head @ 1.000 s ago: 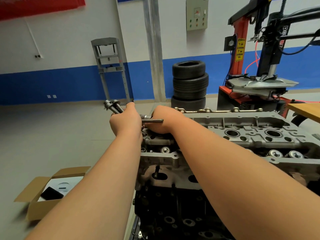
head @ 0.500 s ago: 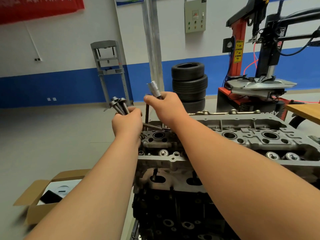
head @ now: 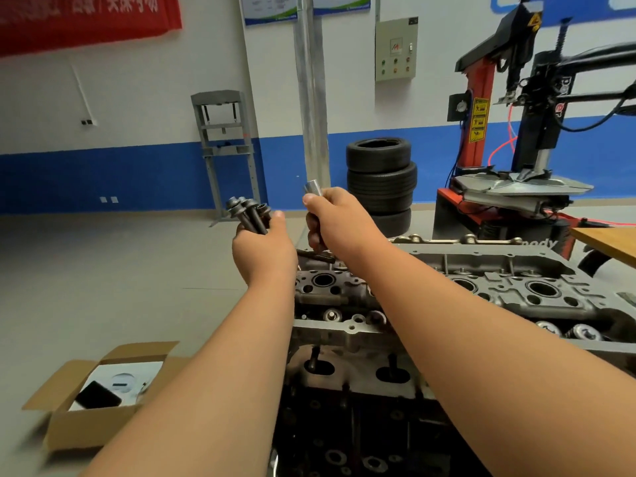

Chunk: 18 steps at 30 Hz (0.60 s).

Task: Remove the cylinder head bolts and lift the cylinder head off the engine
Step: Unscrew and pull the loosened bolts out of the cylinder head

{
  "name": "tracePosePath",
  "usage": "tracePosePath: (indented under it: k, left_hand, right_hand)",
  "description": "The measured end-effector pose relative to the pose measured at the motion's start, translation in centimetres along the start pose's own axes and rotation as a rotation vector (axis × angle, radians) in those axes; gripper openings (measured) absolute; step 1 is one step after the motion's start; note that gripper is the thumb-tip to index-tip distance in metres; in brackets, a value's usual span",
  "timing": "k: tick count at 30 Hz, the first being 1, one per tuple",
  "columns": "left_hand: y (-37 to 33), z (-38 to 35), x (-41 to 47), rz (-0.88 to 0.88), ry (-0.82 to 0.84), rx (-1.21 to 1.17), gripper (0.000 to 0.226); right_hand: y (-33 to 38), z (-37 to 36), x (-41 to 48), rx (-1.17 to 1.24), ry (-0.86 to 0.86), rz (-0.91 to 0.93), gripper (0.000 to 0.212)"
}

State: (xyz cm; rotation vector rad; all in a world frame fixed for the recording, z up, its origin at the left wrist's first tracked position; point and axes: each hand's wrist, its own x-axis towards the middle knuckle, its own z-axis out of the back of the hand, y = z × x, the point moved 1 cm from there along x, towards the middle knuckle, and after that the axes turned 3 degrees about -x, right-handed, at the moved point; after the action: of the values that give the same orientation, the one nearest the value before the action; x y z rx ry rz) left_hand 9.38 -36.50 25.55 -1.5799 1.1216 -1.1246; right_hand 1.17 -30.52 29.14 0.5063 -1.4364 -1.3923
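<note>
The grey cylinder head (head: 481,290) sits on the dark engine block (head: 361,435) in front of me. My left hand (head: 263,246) grips a bundle of several dark cylinder head bolts (head: 247,211), their flanged heads pointing up and away. My right hand (head: 339,222) is raised above the head's left end and grips a silver socket tool (head: 314,189), whose round end sticks out above my thumb. A dark bolt shaft (head: 315,256) pokes out below my hands, over the head; which hand holds it is hidden.
An open cardboard box (head: 86,401) with a white insert and a black item lies on the floor at lower left. Stacked tyres (head: 380,177), a red tyre changer (head: 516,166), a grey press frame (head: 225,146) and a wooden table corner (head: 609,242) stand behind the engine.
My right hand has risen from the head's left end with the socket tool in it. The left hand has lifted with its bundle of bolts. My view has tilted upward.
</note>
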Motion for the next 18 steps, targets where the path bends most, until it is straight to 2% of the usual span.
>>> tracePosePath:
  k: [2,4,7,10,14,16,18]
  left_hand:
    - [0.0,0.1,0.3,-0.005,-0.102,-0.084,0.018]
    - [0.1,0.3,0.7,-0.001,-0.2,-0.15,0.023]
    - [0.3,0.4,0.9,0.012,-0.258,-0.144,0.029]
    - [0.0,1.2,1.3,0.103,-0.288,-0.18,0.025]
    - [-1.3,5.0,4.1,0.474,-0.376,-0.524,0.022]
    - [-1.2,7.1,4.6,0.483,-0.353,-0.573,0.021]
    - [-0.6,8.2,4.3,0.434,-0.309,-0.544,0.021]
  right_hand:
    - [1.1,0.2,-0.1,0.086,-0.028,0.009,0.013]
    - [2.0,0.0,-0.7,0.135,-0.002,0.015,0.024]
    - [1.5,-1.5,-2.4,0.167,0.089,-0.1,0.041]
    - [-0.2,-3.2,-3.8,0.247,0.091,-0.287,0.033]
    - [-0.6,-4.2,-3.2,0.414,0.057,-0.426,0.026]
    - [-0.8,-4.5,-3.1,0.406,0.042,-0.414,0.024]
    - [-0.9,-4.7,-3.1,0.3,0.044,-0.346,0.023]
